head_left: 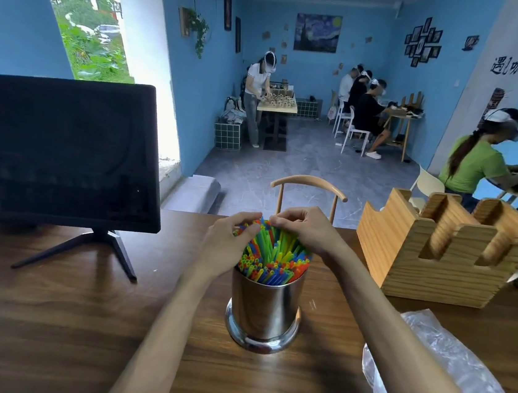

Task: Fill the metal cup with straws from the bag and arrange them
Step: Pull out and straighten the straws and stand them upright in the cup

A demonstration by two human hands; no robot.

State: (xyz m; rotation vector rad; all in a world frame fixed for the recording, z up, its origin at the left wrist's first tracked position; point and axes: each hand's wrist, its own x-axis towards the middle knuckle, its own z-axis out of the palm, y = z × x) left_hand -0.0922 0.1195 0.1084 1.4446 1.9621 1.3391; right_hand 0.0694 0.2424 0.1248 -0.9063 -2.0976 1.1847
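Gripping the far tops of the coloured plastic straws (273, 256), my left hand (230, 241) and right hand (304, 230) curl over the bundle, fingertips almost meeting. Directly beneath my grip stands the steel cup (264, 310), upright on the dark wooden counter (59, 319) and packed full. Right of my right forearm lies the clear plastic bag (443, 379), crumpled; beyond it, a wooden slotted holder (439, 249). Left of my hands stands a dark monitor (66, 148)

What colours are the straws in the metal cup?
Mixed: green, blue, orange, yellow and red straws, seen in the head view.
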